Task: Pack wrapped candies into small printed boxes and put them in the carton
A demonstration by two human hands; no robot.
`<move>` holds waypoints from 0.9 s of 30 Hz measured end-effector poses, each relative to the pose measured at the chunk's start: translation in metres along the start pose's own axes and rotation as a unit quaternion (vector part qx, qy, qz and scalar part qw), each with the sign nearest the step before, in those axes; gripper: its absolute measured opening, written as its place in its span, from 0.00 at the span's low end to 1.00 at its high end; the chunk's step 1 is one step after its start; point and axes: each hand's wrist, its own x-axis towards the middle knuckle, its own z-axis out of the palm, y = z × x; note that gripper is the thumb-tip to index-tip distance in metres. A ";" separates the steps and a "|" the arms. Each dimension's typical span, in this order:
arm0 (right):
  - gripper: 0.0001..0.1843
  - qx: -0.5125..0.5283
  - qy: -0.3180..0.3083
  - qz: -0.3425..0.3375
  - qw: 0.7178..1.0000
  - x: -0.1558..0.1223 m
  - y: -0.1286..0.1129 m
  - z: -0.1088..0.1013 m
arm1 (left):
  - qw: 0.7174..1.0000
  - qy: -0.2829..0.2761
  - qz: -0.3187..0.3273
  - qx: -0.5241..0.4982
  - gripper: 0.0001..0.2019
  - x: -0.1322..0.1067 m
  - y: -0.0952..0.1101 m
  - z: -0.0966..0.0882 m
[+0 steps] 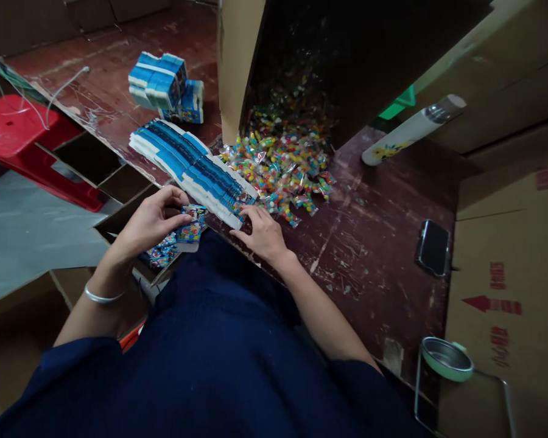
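Observation:
My left hand (153, 220) is closed on a small blue printed carton (190, 228) with a pale flap at its lower end, held above an open cardboard box. Inside that box lie several similar blue printed cartons (163, 250). My right hand (263, 234) rests at the near end of a long overlapping row of flat blue-and-white cartons (187, 161). Its thumb and fingers are apart, touching the end of the row. Just beyond it, a heap of small clear packets of colourful candy (283, 170) spills from a large tipped cardboard box (237, 73).
Two bundles of flat cartons (159, 82) stand at the table's back left. On the right are a white flask (406, 134), a phone (433, 248) and a green-rimmed metal cup (447, 359). A red stool (18, 128) stands left of the table (347, 243). Cardboard boxes (506, 255) line the right.

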 end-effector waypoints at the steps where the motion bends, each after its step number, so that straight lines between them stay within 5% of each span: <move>1: 0.18 -0.005 0.006 -0.003 1.000 0.000 0.001 -0.001 | 1.000 0.004 0.001 -0.030 0.17 0.000 0.000 0.002; 4: 0.11 -0.021 0.079 0.019 0.996 -0.003 0.011 -0.013 | 0.992 -0.021 -0.020 -0.120 0.25 -0.001 -0.002 0.021; 7: 0.09 -0.079 0.148 0.073 0.983 -0.005 0.029 -0.029 | 0.972 -0.109 -0.069 -0.197 0.26 -0.004 -0.012 0.053; 11: 0.19 -0.129 0.104 0.074 0.983 0.004 0.051 -0.038 | 0.943 -0.268 -0.095 -0.172 0.17 -0.009 -0.027 0.086; 15: 0.19 -0.175 0.047 0.077 0.980 0.021 0.063 -0.040 | 0.929 -0.370 -0.027 -0.007 0.19 -0.005 -0.032 0.069; 19: 0.05 -0.153 0.049 0.069 0.985 0.030 0.068 -0.051 | 0.886 -0.453 0.008 0.094 0.17 -0.001 -0.025 0.036; 23: 0.08 0.019 0.140 0.100 0.985 0.023 0.063 -0.062 | 0.908 -0.409 -0.021 0.092 0.12 0.002 -0.018 0.038; 27: 0.20 0.255 0.152 0.155 0.942 0.012 0.043 -0.070 | 0.960 -0.280 -0.013 -0.014 0.18 0.005 -0.017 0.076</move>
